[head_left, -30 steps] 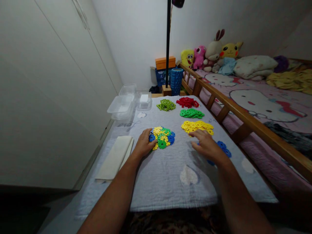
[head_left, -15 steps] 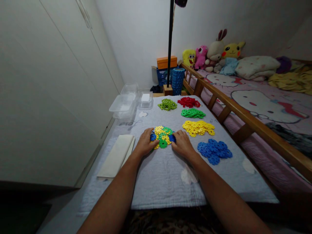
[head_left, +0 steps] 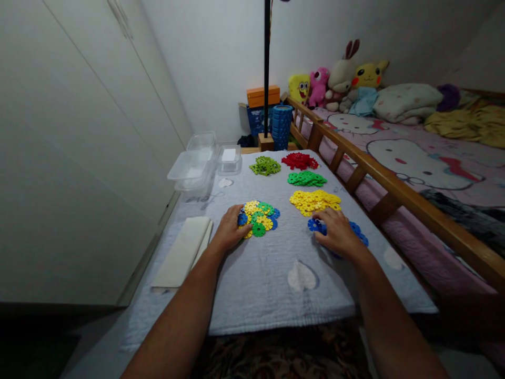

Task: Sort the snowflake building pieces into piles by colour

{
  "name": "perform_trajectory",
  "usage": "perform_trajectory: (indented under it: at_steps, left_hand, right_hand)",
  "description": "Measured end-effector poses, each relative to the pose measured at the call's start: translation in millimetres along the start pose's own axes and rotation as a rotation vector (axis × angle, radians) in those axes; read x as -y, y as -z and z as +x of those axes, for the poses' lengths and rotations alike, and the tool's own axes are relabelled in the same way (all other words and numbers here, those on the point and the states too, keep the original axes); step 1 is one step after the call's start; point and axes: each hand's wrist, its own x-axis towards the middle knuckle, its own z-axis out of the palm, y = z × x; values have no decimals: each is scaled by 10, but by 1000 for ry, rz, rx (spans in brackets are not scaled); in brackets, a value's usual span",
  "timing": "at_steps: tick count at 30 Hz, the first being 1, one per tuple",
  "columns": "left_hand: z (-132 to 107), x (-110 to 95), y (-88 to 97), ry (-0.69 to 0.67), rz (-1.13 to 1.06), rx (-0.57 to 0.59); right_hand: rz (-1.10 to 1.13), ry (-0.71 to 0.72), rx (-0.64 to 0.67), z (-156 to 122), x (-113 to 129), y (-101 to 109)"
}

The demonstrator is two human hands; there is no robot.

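Observation:
My left hand [head_left: 228,230] lies with its fingers flat against the left edge of a mixed pile of blue, yellow and green plastic discs [head_left: 258,217] on a pale blue cloth [head_left: 272,263]. It holds nothing. My right hand [head_left: 334,231] is palm down over the pile of blue discs [head_left: 357,231], hiding most of it. Its fingers are bent, and thumb and forefinger pinch at a blue disc [head_left: 314,225] on the pile's left edge. Beyond it lies a pile of yellow discs [head_left: 313,201].
Farther back lie piles of green discs [head_left: 306,179], red discs [head_left: 299,160] and light green discs [head_left: 265,166]. Clear plastic boxes [head_left: 193,168] stand at the back left, a folded white cloth [head_left: 183,252] at the left. A wooden bed rail [head_left: 394,192] runs along the right, a black pole [head_left: 266,68] behind.
My right hand left the mixed pile and moved right onto the blue pile. My left hand stayed at the mixed pile. The camera shifted slightly.

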Motion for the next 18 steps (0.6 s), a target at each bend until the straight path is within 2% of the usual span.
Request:
perform_trajectory:
  at_steps: [4,7,14,18]
  left_hand:
    - [1,6,-1,6,2,-2]
    - [1,-2,9,6,4,6]
    - [-7,-14,20,5,-9,13]
    - [-2,-2,10,1,-6,2]
  right_hand:
    - [-89,-103,10,-208,-305,103]
    - [-110,-107,20,-299,-413,118]
    - [-142,-102,48,-360,-451,43]
    - [-131,-87,21,-325,-382,75]
